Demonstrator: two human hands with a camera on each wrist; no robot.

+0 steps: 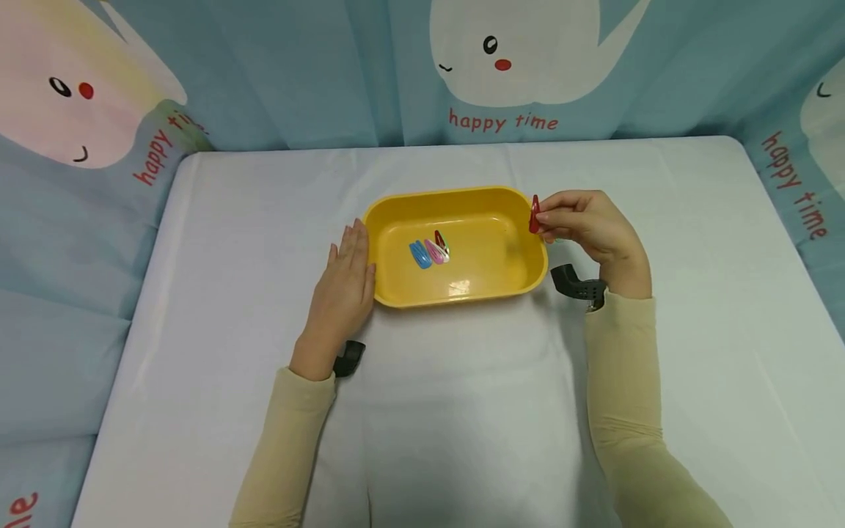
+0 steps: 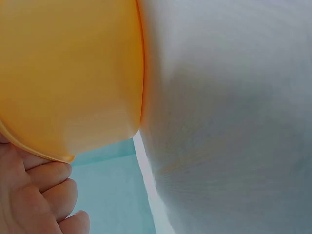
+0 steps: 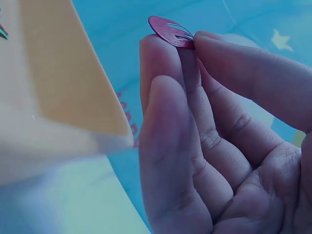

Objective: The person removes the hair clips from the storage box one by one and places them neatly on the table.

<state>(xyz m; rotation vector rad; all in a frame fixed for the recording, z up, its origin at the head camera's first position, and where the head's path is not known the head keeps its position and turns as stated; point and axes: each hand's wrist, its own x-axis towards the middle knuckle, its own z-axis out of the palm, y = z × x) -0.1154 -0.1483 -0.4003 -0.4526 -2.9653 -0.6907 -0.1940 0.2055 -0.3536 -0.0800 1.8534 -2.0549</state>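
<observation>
Beige fabric sleeves (image 1: 623, 367) lay nearest. The right hand (image 1: 586, 224) pinched a red drop-shaped metal hair clip (image 1: 535, 215) near the right edge of the yellow oblong plastic tray (image 1: 495, 246); the straight-fingered left hand (image 1: 340, 292) touched its left edge, probably for steadying.

We see a table (image 1: 449, 425) spread with a smooth white cover, its far corners rounded. Around its far, left and right sides we find pale blue cloth (image 1: 317, 73), softly folded and creased. Printed on it are big smiling cartoon figures: a white one (image 1: 521, 44) at the far side, a pinkish one (image 1: 79, 132) with a yellow band at the left, and part of another (image 1: 828, 125) at the right. Beneath them we read red lettering (image 1: 503, 121), "happy time". Soft light leaves a grey shadow on the table's near middle.
</observation>
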